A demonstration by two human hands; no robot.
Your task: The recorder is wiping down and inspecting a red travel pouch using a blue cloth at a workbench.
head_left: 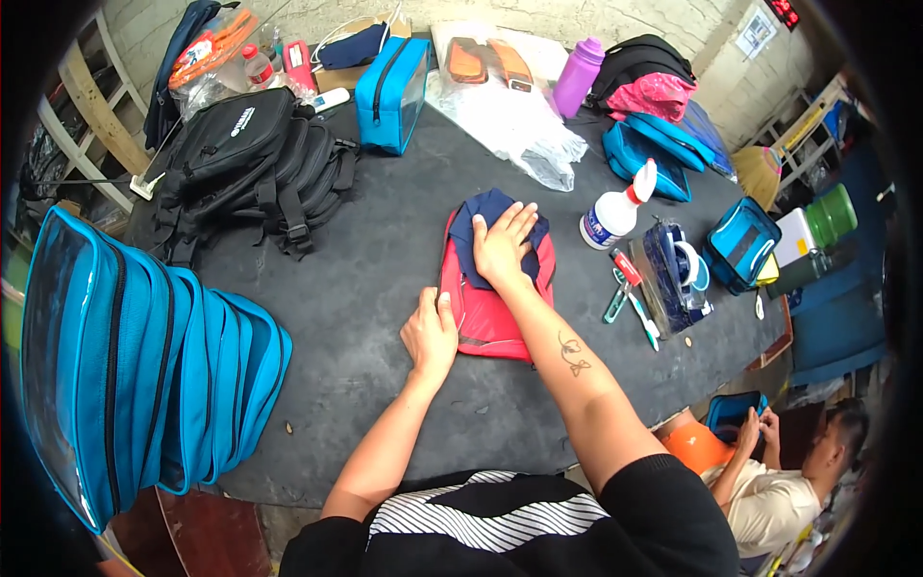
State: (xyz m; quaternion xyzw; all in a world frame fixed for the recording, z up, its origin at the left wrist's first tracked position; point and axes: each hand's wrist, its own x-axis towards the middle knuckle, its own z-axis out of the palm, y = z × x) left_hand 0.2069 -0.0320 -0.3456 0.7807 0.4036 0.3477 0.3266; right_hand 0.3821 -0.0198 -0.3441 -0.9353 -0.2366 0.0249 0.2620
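Observation:
A flat red pouch (pixel 490 322) lies on the dark table in front of me, with a crumpled navy cloth (pixel 468 260) over its far part. My right hand (pixel 505 248) rests flat on that cloth, fingers stretched out and pressing it against the pouch. At the pouch's left edge, my left hand (pixel 430 332) is closed, its thumb against the red side and its fingers curled at the border. The fingertips of this hand are partly hidden. To the right of the pouch stands a white spray bottle (pixel 608 221) with a red-and-white head.
Stacked blue clear-sided bags (pixel 144 356) fill the left side. Behind them sits a black backpack (pixel 240 154). A blue case (pixel 389 96), plastic sheeting (pixel 510 130) and purple bottle (pixel 579 77) are at the back. Toothbrushes (pixel 644 322) lie right; a seated person (pixel 779 481) holds a blue pouch.

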